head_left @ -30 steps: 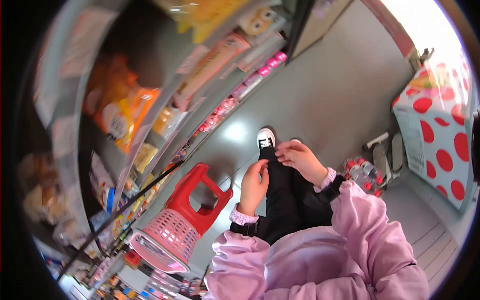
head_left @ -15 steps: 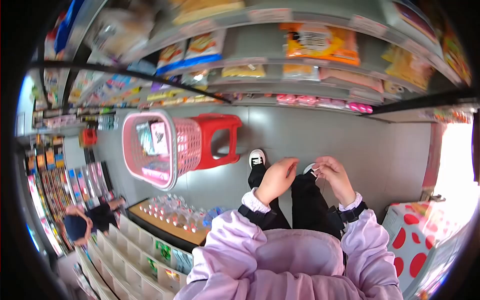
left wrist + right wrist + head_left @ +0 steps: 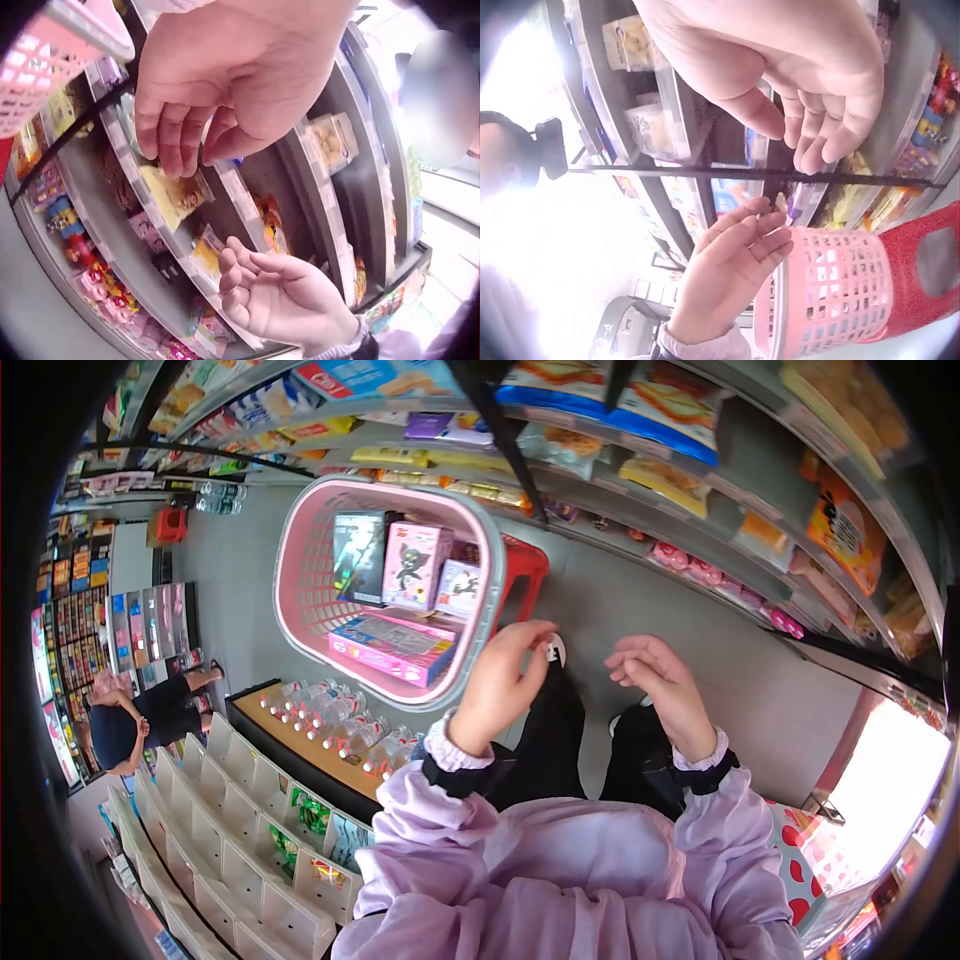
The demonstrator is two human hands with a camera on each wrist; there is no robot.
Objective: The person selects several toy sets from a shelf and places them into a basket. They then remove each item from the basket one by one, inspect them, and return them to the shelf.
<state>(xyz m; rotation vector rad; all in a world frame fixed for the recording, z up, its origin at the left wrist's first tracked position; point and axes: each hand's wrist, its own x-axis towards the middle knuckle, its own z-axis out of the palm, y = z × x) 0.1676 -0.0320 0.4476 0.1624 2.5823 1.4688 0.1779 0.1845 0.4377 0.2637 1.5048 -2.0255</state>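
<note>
My left hand (image 3: 500, 685) hovers right beside the near rim of a pink plastic basket (image 3: 300, 630), its fingers loosely bent with nothing in them. To the right, over my legs, hangs my right hand (image 3: 660, 685), relaxed and holding nothing. Inside the basket stand a dark box (image 3: 360, 555), a pink box with a cartoon figure (image 3: 415, 565) and a smaller white-and-purple box (image 3: 458, 588). A flat pink-and-purple box (image 3: 390, 648) lies in front of them. Under the basket shows a red plastic stool (image 3: 525, 575). In the right wrist view, my left hand (image 3: 724, 270) overlaps the basket's rim.
Shelves of packaged snacks (image 3: 670, 410) run along the far side. Bottled drinks (image 3: 340, 720) stand on a low wooden platform (image 3: 262, 702), beside a white compartment rack (image 3: 230, 840). A person in dark clothes (image 3: 150, 720) is at the far left. A red-dotted box (image 3: 790, 860) stands at right.
The head view has swung left, bringing the basket and its boxes nearer the middle. My hands have moved apart, the left now beside the basket. Both stay without anything in them.
</note>
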